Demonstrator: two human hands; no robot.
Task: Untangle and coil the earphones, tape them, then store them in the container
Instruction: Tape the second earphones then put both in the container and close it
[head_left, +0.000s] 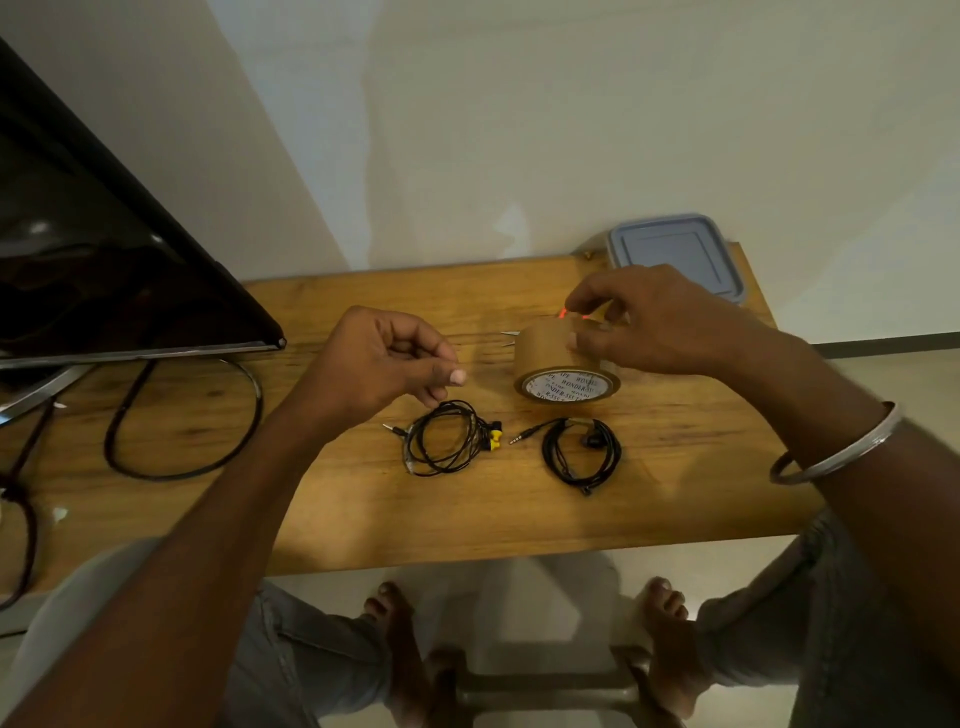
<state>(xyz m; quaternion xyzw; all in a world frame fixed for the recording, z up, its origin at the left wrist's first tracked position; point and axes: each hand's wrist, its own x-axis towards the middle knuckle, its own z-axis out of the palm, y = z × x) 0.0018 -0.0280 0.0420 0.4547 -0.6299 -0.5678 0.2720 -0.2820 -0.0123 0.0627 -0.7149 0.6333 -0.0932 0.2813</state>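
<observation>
Two coiled black earphones lie on the wooden table. The left coil has yellow earbuds, the right coil is all black. Behind them stands a roll of brown tape on its side. My right hand rests on top of the roll, fingers curled over it, with something small and red at the fingertips. My left hand hovers just above the left coil, fingers loosely curled with thumb against forefinger, holding nothing I can make out. A grey-blue lidded container sits at the table's back right corner.
A dark monitor leans over the table's left part, with a thick black cable looping beneath it. Small metal scissor tips poke out left of the tape. My knees and bare feet show under the table's front edge.
</observation>
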